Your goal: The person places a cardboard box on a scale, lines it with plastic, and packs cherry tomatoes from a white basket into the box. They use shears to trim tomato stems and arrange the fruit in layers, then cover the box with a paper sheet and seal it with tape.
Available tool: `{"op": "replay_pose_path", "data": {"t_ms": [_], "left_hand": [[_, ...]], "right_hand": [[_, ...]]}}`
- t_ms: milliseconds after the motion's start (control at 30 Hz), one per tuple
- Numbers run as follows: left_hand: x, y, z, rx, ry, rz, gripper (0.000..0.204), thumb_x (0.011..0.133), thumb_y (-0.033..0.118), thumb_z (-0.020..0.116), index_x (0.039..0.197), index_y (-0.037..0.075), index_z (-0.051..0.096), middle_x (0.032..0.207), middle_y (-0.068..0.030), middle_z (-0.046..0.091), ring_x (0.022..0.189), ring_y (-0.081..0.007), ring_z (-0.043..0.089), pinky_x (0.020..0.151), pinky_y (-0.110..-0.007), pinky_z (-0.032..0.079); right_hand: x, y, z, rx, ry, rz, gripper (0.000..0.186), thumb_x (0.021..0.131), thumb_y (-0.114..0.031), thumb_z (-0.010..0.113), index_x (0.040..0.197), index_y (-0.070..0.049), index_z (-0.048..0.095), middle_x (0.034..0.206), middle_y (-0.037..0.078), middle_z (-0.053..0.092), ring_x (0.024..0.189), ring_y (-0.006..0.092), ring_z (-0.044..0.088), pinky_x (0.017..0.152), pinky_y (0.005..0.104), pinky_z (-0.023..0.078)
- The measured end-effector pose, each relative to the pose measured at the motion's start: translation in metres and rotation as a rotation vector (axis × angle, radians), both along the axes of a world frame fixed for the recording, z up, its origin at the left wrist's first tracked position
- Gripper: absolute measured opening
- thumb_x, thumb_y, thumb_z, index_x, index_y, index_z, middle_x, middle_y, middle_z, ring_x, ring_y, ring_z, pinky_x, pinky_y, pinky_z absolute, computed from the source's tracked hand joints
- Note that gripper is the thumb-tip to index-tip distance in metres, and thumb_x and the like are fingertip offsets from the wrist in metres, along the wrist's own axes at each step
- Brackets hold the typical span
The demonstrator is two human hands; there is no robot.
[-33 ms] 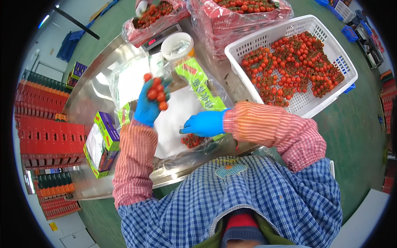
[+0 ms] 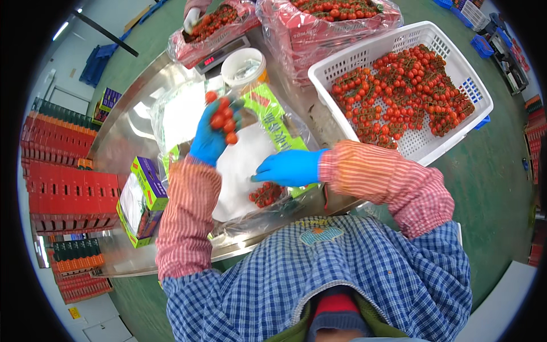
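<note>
My left hand (image 2: 212, 132), in a blue glove, is closed round a bunch of red cherry tomatoes (image 2: 223, 117), lifted above a box lined with white paper. My right hand (image 2: 288, 168), also gloved in blue, hovers over the box's right part. Its fingers are drawn together, pointing left; what they may hold is too small to make out. Just below it, a small cluster of cherry tomatoes (image 2: 265, 195) lies on the white paper liner (image 2: 236, 196). Clear plastic film and a bright green printed flap (image 2: 273, 117) edge the box.
On the right stands a white perforated crate (image 2: 401, 149) of vine tomatoes. Film-wrapped red cartons (image 2: 325, 37), a scale (image 2: 213, 60) and a white bucket (image 2: 244, 67) are at the back. A purple-green carton (image 2: 149, 182) sits left on the steel table (image 2: 122, 157). A co-worker's gloved hand (image 2: 191, 20) reaches in.
My left hand has shifted slightly right and up with the tomatoes. My right hand has moved a little to the right. The co-worker's hand has come lower over the far carton.
</note>
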State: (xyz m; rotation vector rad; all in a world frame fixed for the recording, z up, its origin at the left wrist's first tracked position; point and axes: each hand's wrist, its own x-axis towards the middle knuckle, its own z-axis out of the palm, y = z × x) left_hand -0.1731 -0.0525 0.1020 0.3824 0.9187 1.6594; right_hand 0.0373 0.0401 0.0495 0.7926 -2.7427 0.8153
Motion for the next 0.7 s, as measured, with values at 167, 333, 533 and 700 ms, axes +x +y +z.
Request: {"op": "replay_pose_path", "data": {"t_ms": [167,333,533,700], "left_hand": [[0.016,0.15,0.034,0.126,0.452,-0.103,0.039,0.08,0.019,0.063,0.115,0.006,0.048,0.09,-0.0072,0.056,0.071,-0.0144,0.054,0.062,-0.029,0.047],[-0.016,0.291,0.051,-0.023,1.322,0.054,0.064,0.072,0.031,0.073,0.122,0.001,0.046,0.101,-0.0078,0.061,0.08,-0.013,0.057,0.067,-0.026,0.047],[-0.124,0.243,0.077,-0.037,1.826,0.326,0.065,0.07,0.032,0.075,0.121,0.006,0.044,0.11,-0.0149,0.058,0.098,-0.026,0.057,0.082,-0.036,0.047],[-0.248,0.078,0.041,-0.786,2.139,0.439,0.058,0.075,0.031,0.07,0.122,0.008,0.045,0.109,-0.015,0.058,0.098,-0.0297,0.058,0.082,-0.035,0.048]], "right_hand": [[0.088,0.115,0.009,0.115,-0.094,-0.558,0.046,0.075,-0.001,0.05,0.119,-0.012,0.051,0.11,0.013,0.057,0.098,0.03,0.055,0.081,0.0387,0.047],[0.177,0.187,-0.018,0.296,-0.206,-0.718,0.041,0.079,-0.004,0.047,0.119,-0.013,0.051,0.107,0.009,0.057,0.094,0.0273,0.055,0.078,0.0389,0.047],[0.147,0.154,-0.014,0.43,-0.294,-0.588,0.045,0.076,-0.004,0.052,0.12,-0.014,0.05,0.104,0.007,0.056,0.095,0.0254,0.054,0.079,0.0374,0.045],[0.058,0.094,0.008,0.484,-0.196,-0.259,0.046,0.076,-0.003,0.051,0.121,-0.013,0.049,0.101,0.006,0.056,0.092,0.0244,0.055,0.075,0.037,0.047]]}}
